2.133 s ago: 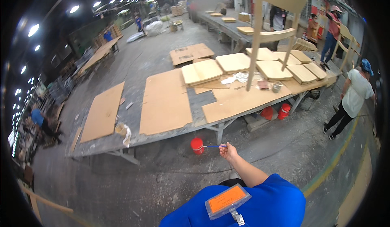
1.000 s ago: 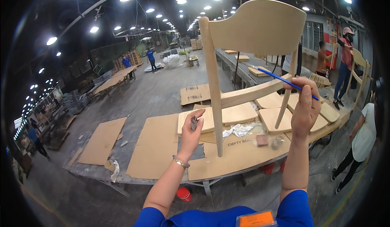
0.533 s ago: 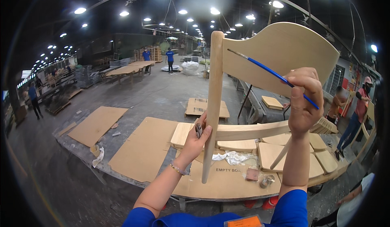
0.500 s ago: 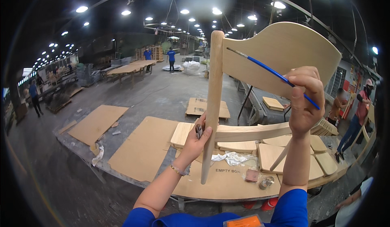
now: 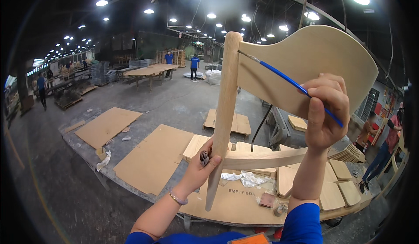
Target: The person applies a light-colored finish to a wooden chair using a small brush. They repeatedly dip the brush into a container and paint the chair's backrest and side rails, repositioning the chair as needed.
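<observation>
My left hand [image 5: 197, 169] grips the pale wooden post [image 5: 227, 91] of a chair back frame, low down beside the joint with a curved rail [image 5: 266, 158]. A dark, shiny pen-like item [image 5: 204, 158] is tucked in the same hand; its kind is unclear. A wide curved backrest panel [image 5: 314, 52] joins the post's upper part. My right hand [image 5: 328, 108] pinches a slim blue paintbrush [image 5: 283, 77] in front of the panel. Its dark tip lies at the seam between panel and post; whether it touches, I cannot tell.
Cardboard sheets [image 5: 152, 156] cover the worktable. On it sit several wooden seat panels [image 5: 331, 196], white cloth [image 5: 248, 179], a reddish pad [image 5: 267, 200], a small jar [image 5: 279, 209] and a cup [image 5: 101, 152]. Co-workers [image 5: 194, 67] stand farther off, others at right.
The brush tip has shifted left, closer to the seam. The frame has tilted, its post's lower end swinging left and down with my left hand. The background has shifted slightly right.
</observation>
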`<state>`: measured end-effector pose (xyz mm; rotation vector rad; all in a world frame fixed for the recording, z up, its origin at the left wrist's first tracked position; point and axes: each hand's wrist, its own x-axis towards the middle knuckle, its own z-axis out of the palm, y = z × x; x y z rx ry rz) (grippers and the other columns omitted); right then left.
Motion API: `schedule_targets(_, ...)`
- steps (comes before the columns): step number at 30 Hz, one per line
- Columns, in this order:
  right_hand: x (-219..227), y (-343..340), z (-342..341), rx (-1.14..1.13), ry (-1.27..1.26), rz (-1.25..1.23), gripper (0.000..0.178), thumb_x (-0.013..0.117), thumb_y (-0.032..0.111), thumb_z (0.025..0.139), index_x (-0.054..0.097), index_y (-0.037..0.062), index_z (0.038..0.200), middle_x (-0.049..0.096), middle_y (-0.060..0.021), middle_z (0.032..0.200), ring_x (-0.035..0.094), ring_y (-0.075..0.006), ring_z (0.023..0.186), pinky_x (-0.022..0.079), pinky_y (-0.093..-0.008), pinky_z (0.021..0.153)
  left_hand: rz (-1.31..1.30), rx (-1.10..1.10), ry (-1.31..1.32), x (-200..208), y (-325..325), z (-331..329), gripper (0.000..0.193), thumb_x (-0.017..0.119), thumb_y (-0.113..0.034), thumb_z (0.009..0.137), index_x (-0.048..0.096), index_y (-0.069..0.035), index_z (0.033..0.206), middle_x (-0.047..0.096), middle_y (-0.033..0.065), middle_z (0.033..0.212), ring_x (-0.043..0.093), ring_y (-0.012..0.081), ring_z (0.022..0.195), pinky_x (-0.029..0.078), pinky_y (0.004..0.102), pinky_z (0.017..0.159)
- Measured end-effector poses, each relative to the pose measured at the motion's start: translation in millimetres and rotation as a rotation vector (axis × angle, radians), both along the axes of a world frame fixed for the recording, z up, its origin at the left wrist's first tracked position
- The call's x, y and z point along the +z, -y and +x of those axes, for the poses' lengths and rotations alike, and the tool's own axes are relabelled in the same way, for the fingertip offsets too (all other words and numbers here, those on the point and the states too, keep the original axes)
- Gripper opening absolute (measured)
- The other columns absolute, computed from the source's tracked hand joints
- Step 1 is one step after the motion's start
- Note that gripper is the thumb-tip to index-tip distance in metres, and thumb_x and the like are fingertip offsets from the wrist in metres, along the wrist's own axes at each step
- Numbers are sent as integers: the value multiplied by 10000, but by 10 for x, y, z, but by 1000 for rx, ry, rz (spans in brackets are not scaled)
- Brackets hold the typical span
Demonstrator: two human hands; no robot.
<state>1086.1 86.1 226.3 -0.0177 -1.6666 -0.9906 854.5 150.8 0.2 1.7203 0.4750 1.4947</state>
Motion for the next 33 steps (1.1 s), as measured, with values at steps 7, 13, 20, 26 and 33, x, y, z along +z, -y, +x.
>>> schedule_targets(7,-49,-39,-126,3,-20,14,94,702,131,954,650,60,986,754,-109,841,651,-222,770,462,-431,880,-68,-69,-14,-65,36,-164,654,651,-364,1040,427,10,1528,640,111,1355,563,196,1291,439,375,1106)
schedule_targets(13,-82,-128,-131,36,-48,19,88,679,144,975,636,69,992,763,-108,850,658,-205,764,446,-446,913,-66,-53,-10,-51,70,-215,717,655,-415,1033,407,22,1545,604,113,1383,553,169,1280,442,340,1091)
schedule_targets(20,-109,-142,-126,45,-48,-34,137,638,194,1019,618,58,1024,743,-134,862,642,-216,815,411,-478,972,-70,-47,-29,-41,95,-239,716,661,-388,1031,395,31,1548,613,141,1391,562,214,1299,453,375,1092)
schedule_targets(26,-92,-199,-141,73,-54,14,99,676,162,988,643,69,988,766,-108,840,662,-203,761,435,-453,921,-59,11,-18,-95,75,-221,738,670,-447,1015,427,7,1544,647,114,1326,590,152,1213,475,325,1044)
schedule_targets(33,-90,-193,-169,69,-47,13,98,681,162,984,646,70,985,763,-105,830,658,-204,755,436,-444,903,-65,38,0,-132,112,-229,734,673,-438,1017,425,2,1550,650,112,1319,594,149,1202,480,325,1037)
